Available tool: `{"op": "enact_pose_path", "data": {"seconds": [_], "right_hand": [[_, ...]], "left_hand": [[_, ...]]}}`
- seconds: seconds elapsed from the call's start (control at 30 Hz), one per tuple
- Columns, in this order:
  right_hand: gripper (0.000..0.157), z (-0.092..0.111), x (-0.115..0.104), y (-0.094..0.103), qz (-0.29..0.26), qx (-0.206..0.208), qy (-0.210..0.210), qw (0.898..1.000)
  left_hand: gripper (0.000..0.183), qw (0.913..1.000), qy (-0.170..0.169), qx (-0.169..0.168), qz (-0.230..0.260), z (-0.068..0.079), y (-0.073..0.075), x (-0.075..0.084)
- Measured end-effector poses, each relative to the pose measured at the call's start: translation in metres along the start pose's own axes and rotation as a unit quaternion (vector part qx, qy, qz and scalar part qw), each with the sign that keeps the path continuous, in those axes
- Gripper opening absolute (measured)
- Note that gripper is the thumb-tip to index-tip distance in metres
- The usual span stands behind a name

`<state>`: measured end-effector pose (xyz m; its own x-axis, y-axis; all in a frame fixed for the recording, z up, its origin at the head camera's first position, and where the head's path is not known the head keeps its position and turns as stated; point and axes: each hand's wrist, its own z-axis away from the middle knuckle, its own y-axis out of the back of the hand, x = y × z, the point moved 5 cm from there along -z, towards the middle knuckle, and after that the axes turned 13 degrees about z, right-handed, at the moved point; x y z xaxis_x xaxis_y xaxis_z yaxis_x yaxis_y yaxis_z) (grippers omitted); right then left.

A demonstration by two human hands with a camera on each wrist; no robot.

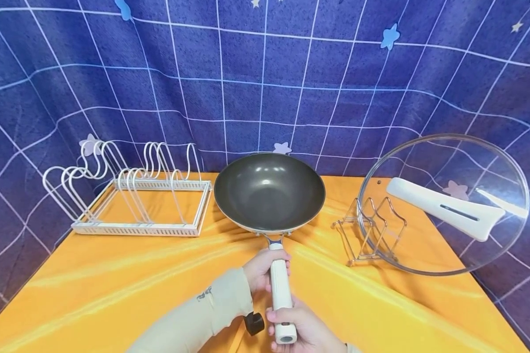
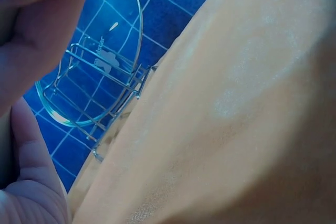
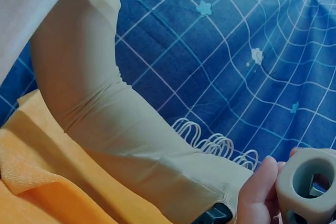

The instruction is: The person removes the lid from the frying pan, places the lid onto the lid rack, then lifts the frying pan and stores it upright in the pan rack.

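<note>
A dark wok (image 1: 269, 191) with a long white handle (image 1: 280, 284) sits in the middle of the head view, its handle pointing toward me. My left hand (image 1: 265, 269) grips the handle near the pan. Close to the handle's end, my right hand (image 1: 304, 326) holds it with the thumb across the top. The right wrist view shows the handle's hollow end (image 3: 310, 184) beside fingers (image 3: 257, 187). In the left wrist view, part of my left hand (image 2: 37, 171) appears at the left edge; the handle itself is mostly hidden there.
At the left stands a white dish rack (image 1: 137, 229) with curved wires. A small metal wire rack (image 1: 373, 255) at the right holds a large glass lid (image 1: 441, 240) upright, with a white handle (image 1: 446, 206). Yellow cloth (image 1: 115, 294) covers the table; a blue checked curtain (image 1: 247, 98) hangs behind.
</note>
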<state>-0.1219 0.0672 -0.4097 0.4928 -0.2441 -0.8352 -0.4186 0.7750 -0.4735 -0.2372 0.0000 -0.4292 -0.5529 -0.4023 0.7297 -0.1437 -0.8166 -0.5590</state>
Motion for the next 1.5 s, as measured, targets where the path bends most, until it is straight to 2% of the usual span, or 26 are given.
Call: {"op": "enact_pose_path", "data": {"seconds": [0.27, 0.37, 0.5, 0.7, 0.93, 1.1, 1.23, 1.5], "right_hand": [[0.056, 0.002, 0.000, -0.002, 0.014, 0.016, -0.020, 1.000], [0.055, 0.002, 0.000, -0.001, 0.011, 0.011, -0.020, 1.000], [0.056, 0.002, -0.001, -0.003, -0.014, -0.006, -0.012, 1.000], [0.061, 0.002, -0.002, -0.003, -0.016, -0.005, -0.016, 1.000], [0.065, 0.002, -0.001, -0.004, 0.014, 0.016, -0.029, 0.999], [0.067, 0.002, 0.000, -0.004, 0.036, 0.027, -0.028, 0.999], [0.069, 0.001, 0.001, -0.004, 0.049, 0.025, -0.021, 0.998], [0.063, -0.002, 0.002, -0.007, 0.087, 0.020, -0.013, 0.996]], "left_hand": [[0.012, 0.9998, -0.008, 0.011, 0.017, 0.003, -0.002, 0.001], [0.015, 0.9994, -0.011, 0.017, 0.027, 0.004, -0.005, 0.000], [0.014, 0.9995, -0.022, 0.017, 0.015, 0.004, -0.005, 0.000], [0.020, 0.9992, -0.038, 0.011, 0.009, 0.002, -0.005, -0.001], [0.016, 0.9988, -0.048, 0.007, -0.006, 0.006, -0.005, -0.002], [0.020, 0.9986, -0.051, 0.016, 0.001, 0.008, -0.004, -0.001], [0.017, 0.9986, -0.050, 0.015, -0.005, 0.009, -0.004, -0.001], [0.010, 0.9983, -0.047, 0.020, -0.028, 0.011, -0.002, 0.002]]}}
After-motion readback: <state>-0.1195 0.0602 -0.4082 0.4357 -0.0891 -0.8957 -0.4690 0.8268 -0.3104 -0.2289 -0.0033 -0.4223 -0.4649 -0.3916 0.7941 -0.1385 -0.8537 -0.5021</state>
